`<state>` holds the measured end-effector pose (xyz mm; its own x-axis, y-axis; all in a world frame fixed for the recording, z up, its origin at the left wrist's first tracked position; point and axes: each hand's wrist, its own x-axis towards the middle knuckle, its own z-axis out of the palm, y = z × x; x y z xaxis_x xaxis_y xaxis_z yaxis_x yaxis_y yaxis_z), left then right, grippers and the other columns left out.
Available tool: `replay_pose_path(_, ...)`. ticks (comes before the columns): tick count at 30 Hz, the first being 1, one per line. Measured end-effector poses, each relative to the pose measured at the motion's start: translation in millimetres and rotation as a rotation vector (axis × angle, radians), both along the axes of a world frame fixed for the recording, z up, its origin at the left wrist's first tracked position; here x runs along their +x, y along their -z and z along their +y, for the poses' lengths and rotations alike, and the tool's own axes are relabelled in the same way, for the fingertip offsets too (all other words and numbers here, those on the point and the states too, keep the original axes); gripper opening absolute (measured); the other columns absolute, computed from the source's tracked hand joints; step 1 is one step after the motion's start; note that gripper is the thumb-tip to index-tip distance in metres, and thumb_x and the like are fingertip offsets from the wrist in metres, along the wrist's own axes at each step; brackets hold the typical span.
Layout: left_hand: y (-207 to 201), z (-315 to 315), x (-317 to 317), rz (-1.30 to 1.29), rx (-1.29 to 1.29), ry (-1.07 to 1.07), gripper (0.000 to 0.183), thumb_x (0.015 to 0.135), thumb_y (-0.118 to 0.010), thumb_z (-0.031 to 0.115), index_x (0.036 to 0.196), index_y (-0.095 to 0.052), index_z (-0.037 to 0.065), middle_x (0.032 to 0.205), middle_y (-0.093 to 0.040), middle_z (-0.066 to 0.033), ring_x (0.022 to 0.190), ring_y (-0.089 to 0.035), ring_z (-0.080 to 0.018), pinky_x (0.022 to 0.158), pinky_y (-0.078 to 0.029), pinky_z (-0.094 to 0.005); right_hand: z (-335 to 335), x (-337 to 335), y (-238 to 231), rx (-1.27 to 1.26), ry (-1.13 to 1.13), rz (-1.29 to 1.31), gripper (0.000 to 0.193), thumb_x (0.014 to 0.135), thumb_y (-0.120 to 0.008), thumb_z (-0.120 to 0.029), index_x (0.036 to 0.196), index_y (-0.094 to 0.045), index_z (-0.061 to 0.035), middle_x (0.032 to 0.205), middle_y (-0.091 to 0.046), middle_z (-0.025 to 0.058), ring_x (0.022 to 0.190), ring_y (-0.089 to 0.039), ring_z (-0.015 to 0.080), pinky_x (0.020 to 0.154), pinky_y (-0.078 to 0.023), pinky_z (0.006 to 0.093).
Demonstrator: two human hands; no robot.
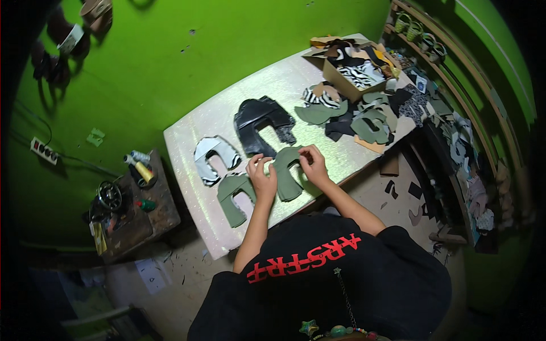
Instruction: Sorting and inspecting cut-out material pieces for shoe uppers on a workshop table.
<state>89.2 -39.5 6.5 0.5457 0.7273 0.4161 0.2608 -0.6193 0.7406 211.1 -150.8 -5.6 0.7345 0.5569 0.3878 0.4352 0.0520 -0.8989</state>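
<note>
A U-shaped olive-green shoe-upper piece [288, 183], seemingly several layers, lies near the table's front edge between my hands. My right hand [314, 167] has its fingers bent together on the piece's upper right edge. At the left edge rests my left hand [263, 177], fingers apart and curved, the thumb near the piece. Partly behind my left wrist lies another stack of olive-green U-shaped pieces [228, 206]. Farther back are a glossy black stack of U-shaped pieces [256, 122] and a white one with zebra-patterned edges [207, 153].
On the table's [196, 122] far right, a cardboard box [341, 80] overflows with scraps, beside loose green cut-outs [369, 126]. A sewing machine [109, 195] and thread cones [139, 167] stand at left. Shelving [455, 68] with sandals lines the right; scraps litter the floor.
</note>
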Motion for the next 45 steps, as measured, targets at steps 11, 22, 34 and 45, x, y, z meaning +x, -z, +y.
replay_pose_path(11,11.6,-68.2,145.9,0.017,-0.105,0.583,0.012,0.076,-0.054,0.007,0.085,-0.061,0.004,0.088,-0.058,-0.0089,0.081,-0.055,-0.0218,0.068,-0.043,-0.0297,-117.0,157.7,14.9,-0.236,0.571,-0.2,0.034,0.067,-0.058,-0.003,0.099,-0.049,-0.0052,0.095,-0.045,0.0138,0.093,-0.043,0.0309,0.082,-0.036,0.0383)
replay_pose_path(22,3.3,-110.3,228.7,0.095,-0.102,0.699,0.023,0.074,-0.059,0.009,0.096,-0.058,0.003,0.095,-0.055,-0.0124,0.086,-0.054,-0.0259,0.076,-0.042,-0.0332,-160.5,234.6,20.9,-0.572,0.524,-0.146,0.01,0.071,-0.064,-0.018,0.079,-0.062,-0.0116,0.092,-0.053,0.0043,0.095,-0.044,0.0279,0.08,-0.035,0.041)
replay_pose_path(34,-42.6,-103.5,228.7,0.083,-0.427,0.535,0.017,0.079,-0.06,0.013,0.089,-0.06,-0.001,0.073,-0.06,-0.0052,0.066,-0.054,-0.0102,0.061,-0.042,-0.0228,-118.7,222.5,-68.0,-0.238,-0.258,-0.017,0.015,0.075,-0.061,-0.012,0.083,-0.06,0.0013,0.075,-0.061,0.009,0.066,-0.056,0.0164,0.063,-0.044,0.0281)
replay_pose_path(45,-38.0,-46.6,128.3,-0.178,-0.468,0.186,0.02,0.085,-0.054,0.018,0.086,-0.059,-0.001,0.072,-0.057,0.0014,0.063,-0.048,-0.0043,0.057,-0.039,-0.0198,-57.9,169.0,-58.4,-0.313,-0.336,0.16,0.024,0.076,-0.062,-0.018,0.088,-0.056,0.0015,0.076,-0.06,0.0085,0.069,-0.054,0.0139,0.065,-0.043,0.0266)
